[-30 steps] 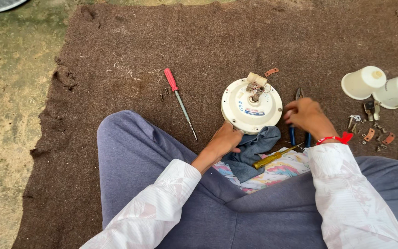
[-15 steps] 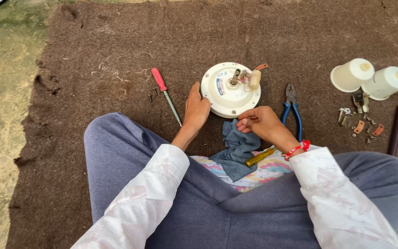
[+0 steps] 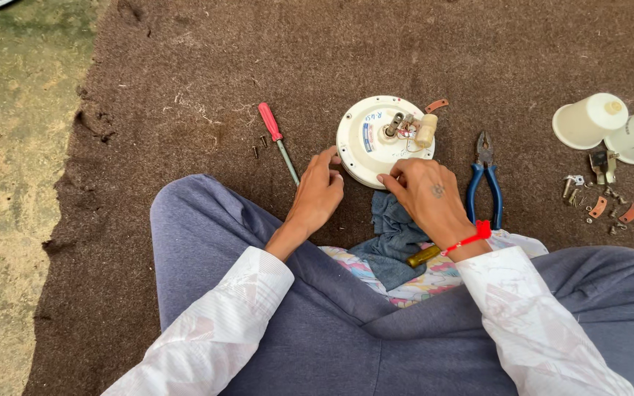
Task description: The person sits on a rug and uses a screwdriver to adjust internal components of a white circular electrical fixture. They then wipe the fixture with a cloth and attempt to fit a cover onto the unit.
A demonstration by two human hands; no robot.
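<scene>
The round cream fan motor housing (image 3: 376,143) is steadied on the brown mat (image 3: 185,66), just ahead of the crossed legs. It's touched at its near-left rim by the left hand (image 3: 318,194), fingers loosely curled, nothing clasped. Its near edge is pinched lightly by the right hand (image 3: 427,194). Left of the grip: red screwdriver (image 3: 277,139) w/ loose screws (image 3: 258,145). Right of it: blue pliers (image 3: 484,180), then two white cups (image 3: 614,125) & small hardware (image 3: 603,202). A blue rag (image 3: 394,238) is bunched under the wrists, nr a yellow handle (image 3: 423,256).
</scene>
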